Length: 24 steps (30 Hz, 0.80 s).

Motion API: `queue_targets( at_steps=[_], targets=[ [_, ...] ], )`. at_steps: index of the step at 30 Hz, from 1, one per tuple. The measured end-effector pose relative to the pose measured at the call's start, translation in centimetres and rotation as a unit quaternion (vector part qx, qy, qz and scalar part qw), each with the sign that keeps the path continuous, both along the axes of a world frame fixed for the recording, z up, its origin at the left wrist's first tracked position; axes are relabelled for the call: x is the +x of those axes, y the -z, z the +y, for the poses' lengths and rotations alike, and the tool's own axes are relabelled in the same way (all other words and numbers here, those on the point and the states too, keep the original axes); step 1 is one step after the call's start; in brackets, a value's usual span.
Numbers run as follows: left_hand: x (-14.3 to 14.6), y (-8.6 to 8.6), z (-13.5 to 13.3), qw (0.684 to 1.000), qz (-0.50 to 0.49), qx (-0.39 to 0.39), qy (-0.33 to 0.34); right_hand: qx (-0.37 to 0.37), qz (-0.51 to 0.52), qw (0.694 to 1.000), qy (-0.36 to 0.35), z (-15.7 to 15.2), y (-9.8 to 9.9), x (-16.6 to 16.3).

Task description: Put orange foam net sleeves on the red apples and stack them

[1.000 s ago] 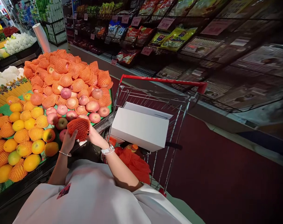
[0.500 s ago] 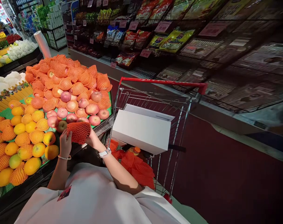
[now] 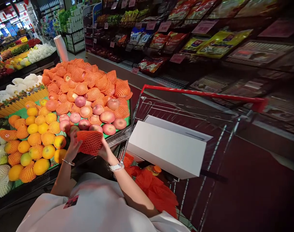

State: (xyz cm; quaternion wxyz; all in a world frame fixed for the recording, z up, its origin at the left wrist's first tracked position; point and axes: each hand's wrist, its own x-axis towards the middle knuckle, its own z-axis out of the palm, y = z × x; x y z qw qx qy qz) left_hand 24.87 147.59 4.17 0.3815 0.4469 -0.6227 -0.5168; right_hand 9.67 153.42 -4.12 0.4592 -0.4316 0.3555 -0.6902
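An orange foam fruit net (image 3: 90,142) is stretched between my two hands, just in front of the display's near edge. My left hand (image 3: 74,145) grips its left end with bent fingers. At the other end, my right hand (image 3: 105,149) holds it, the fingers partly hidden behind the mesh. Whether a fruit sits inside the net cannot be made out. Right behind it lie bare red apples (image 3: 107,117), and a heap of apples in orange nets (image 3: 88,80) rises farther back. Oranges (image 3: 48,151), some in nets, lie to the left of my left hand.
A shopping cart with a red handle (image 3: 200,92) stands to my right. In it are a white box (image 3: 166,145), loose orange nets (image 3: 156,190) and an orange-capped jar (image 3: 156,169). Shelves with bagged goods (image 3: 224,43) line the far side. A plastic-bag roll (image 3: 61,48) stands behind the apples.
The view has swung left, so everything sits farther right in the picture. My hands still hold the net, which now looks wider open, with my left fingers spread more along its edge.
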Motion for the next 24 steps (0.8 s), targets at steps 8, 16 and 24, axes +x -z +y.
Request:
queue_targets(
  at_steps=[8,16,24],
  targets=[
    [-0.2,1.4,-0.8,0.975,0.042,0.204,0.077,-0.019,0.211,0.971,0.106,-0.3,-3.8,-0.4],
    [0.4,-0.5,-4.0,0.986,0.041,0.163,0.001,-0.018,0.296,0.913,0.279,2.8,-4.3,-4.2],
    [1.6,-9.7,-14.9,0.998,0.003,-0.003,-0.060,0.203,0.282,0.894,0.282,11.8,7.4,-8.0]
  ],
)
